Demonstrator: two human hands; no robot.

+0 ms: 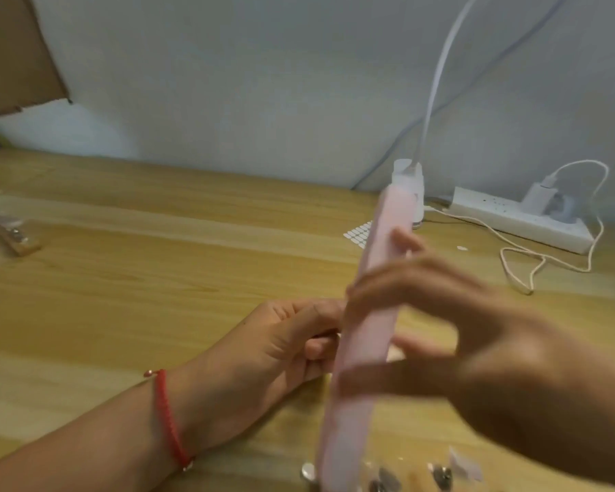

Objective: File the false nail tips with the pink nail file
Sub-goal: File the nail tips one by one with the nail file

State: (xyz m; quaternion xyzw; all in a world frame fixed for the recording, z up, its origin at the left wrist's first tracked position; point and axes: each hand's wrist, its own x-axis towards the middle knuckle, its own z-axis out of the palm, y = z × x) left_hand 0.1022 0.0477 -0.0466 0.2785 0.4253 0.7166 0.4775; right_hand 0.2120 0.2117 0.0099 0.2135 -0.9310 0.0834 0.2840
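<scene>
One pink file [370, 326] is in view, held nearly upright above the table [157, 278], its top end tilted away and to the right. The right hand [476, 332], heavily blurred, grasps it at mid-length: the thumb lies across the near face and the fingers wrap the far side. The left hand [281, 346] rests on the table with its fingers curled, the thumb and forefinger meeting at the file's left edge. Whether they pinch anything cannot be told, as the file hides the spot. One red bracelet [167, 417] circles the left wrist. Behind the file stands one white bottle [405, 175], partly covered by it. Just left of that lies one sheet of small white ovals [357, 233], their number unreadable. One loose oval [461, 248] lies apart to the right. One power strip [512, 218] sits at the far right with one charger [540, 197] plugged in and one cable [547, 264] looping on the table. Several metal pieces [384, 484] at the bottom edge are too blurred to count.
</scene>
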